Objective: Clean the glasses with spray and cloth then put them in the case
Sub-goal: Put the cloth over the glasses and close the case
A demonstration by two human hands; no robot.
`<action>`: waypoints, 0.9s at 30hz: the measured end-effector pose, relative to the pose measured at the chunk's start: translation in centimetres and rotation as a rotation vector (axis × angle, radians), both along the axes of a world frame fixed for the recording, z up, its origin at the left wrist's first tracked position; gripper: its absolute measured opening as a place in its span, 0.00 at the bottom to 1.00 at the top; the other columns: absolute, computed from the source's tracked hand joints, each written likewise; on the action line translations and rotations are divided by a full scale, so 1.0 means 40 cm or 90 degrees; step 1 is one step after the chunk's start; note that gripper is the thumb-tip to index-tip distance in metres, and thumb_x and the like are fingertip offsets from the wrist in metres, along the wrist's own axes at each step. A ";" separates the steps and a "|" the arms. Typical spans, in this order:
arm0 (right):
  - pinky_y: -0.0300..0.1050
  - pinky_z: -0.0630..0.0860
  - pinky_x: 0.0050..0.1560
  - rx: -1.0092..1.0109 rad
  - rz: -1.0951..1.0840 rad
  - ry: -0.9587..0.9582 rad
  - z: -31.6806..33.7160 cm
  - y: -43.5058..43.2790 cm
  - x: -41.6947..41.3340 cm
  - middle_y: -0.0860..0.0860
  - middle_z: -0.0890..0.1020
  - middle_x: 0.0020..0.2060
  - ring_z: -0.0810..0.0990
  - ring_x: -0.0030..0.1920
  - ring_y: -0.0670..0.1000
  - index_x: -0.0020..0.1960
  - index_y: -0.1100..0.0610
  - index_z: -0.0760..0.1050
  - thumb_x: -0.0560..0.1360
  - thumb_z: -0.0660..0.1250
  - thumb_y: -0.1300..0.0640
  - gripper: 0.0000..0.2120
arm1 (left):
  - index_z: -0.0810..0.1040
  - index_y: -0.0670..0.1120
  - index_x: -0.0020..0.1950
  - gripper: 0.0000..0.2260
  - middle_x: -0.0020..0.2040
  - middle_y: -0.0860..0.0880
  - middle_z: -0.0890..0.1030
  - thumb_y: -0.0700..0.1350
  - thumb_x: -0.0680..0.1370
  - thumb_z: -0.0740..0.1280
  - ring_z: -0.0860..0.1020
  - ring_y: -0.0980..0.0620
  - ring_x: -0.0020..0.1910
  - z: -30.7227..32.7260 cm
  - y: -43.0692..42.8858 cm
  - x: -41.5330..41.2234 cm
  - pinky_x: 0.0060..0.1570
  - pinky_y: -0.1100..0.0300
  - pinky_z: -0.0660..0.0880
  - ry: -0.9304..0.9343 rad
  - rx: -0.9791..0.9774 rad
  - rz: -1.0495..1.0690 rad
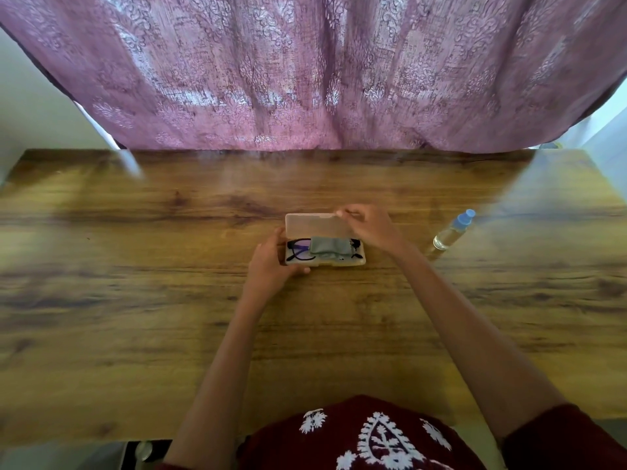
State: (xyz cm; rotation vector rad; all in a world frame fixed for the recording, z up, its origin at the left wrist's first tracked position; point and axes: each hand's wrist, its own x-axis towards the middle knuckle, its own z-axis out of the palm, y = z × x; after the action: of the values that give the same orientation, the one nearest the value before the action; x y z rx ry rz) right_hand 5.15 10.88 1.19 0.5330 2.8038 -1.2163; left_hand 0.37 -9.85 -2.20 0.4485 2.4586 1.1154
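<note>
A pale translucent glasses case (349,261) lies on the wooden table (135,283) with its lid (312,225) raised. Inside it lie black-framed glasses (299,250) with a folded grey cloth (327,247) over their middle. My left hand (269,262) grips the case's left end. My right hand (368,227) pinches the lid's upper right edge. A clear spray bottle (451,232) with a blue cap lies to the right of the case, apart from both hands.
A purple patterned curtain (305,79) hangs along the table's far edge. The table's near edge runs by my body, where a dark red embroidered garment (366,435) shows.
</note>
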 end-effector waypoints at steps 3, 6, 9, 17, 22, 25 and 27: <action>0.34 0.72 0.47 -0.040 0.003 0.067 -0.006 -0.001 0.012 0.48 0.82 0.55 0.78 0.52 0.45 0.60 0.54 0.80 0.81 0.61 0.54 0.12 | 0.61 0.51 0.75 0.41 0.64 0.50 0.75 0.47 0.67 0.78 0.70 0.50 0.63 -0.005 -0.001 0.007 0.57 0.56 0.68 0.029 -0.009 0.008; 0.39 0.77 0.44 -0.020 0.023 0.115 -0.014 -0.002 0.025 0.48 0.84 0.52 0.82 0.48 0.49 0.58 0.54 0.81 0.79 0.63 0.53 0.11 | 0.62 0.51 0.74 0.39 0.64 0.50 0.76 0.47 0.67 0.77 0.69 0.51 0.62 -0.005 -0.002 0.011 0.55 0.58 0.67 0.046 0.008 0.014; 0.30 0.76 0.42 0.018 0.045 0.155 -0.021 -0.010 0.046 0.48 0.84 0.52 0.83 0.44 0.45 0.59 0.55 0.80 0.79 0.65 0.55 0.12 | 0.62 0.50 0.74 0.38 0.65 0.49 0.75 0.47 0.68 0.77 0.69 0.50 0.64 -0.001 0.000 0.011 0.57 0.56 0.68 0.041 0.004 0.017; 0.25 0.63 0.63 0.099 0.100 0.201 -0.061 -0.029 0.111 0.52 0.80 0.60 0.76 0.61 0.43 0.61 0.57 0.78 0.74 0.70 0.62 0.16 | 0.60 0.48 0.76 0.42 0.68 0.48 0.72 0.48 0.67 0.78 0.67 0.48 0.66 -0.010 -0.003 0.004 0.62 0.54 0.66 0.022 -0.009 0.023; 0.48 0.71 0.67 0.099 0.077 0.251 -0.089 -0.044 0.129 0.56 0.81 0.59 0.78 0.62 0.52 0.60 0.58 0.79 0.71 0.73 0.64 0.18 | 0.60 0.46 0.76 0.42 0.67 0.46 0.73 0.47 0.67 0.78 0.67 0.47 0.67 -0.011 -0.004 0.013 0.61 0.57 0.65 0.020 0.012 0.036; 0.49 0.69 0.69 0.092 0.060 0.252 -0.094 -0.054 0.134 0.55 0.81 0.59 0.77 0.63 0.52 0.60 0.57 0.80 0.70 0.74 0.64 0.18 | 0.60 0.47 0.76 0.42 0.69 0.46 0.71 0.46 0.67 0.78 0.69 0.47 0.67 -0.005 -0.003 0.019 0.65 0.52 0.67 0.002 0.019 0.036; 0.49 0.68 0.69 0.081 0.050 0.253 -0.097 -0.052 0.137 0.53 0.81 0.59 0.76 0.64 0.51 0.59 0.56 0.81 0.69 0.75 0.64 0.18 | 0.61 0.47 0.75 0.41 0.70 0.46 0.71 0.45 0.67 0.78 0.69 0.47 0.67 0.000 -0.001 0.026 0.66 0.52 0.68 -0.006 0.033 0.034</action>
State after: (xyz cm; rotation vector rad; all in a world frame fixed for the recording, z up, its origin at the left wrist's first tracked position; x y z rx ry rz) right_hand 10.62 8.78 -2.70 0.1987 3.2091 -1.2564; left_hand 1.42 -9.87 -2.19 0.3948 2.4514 1.2014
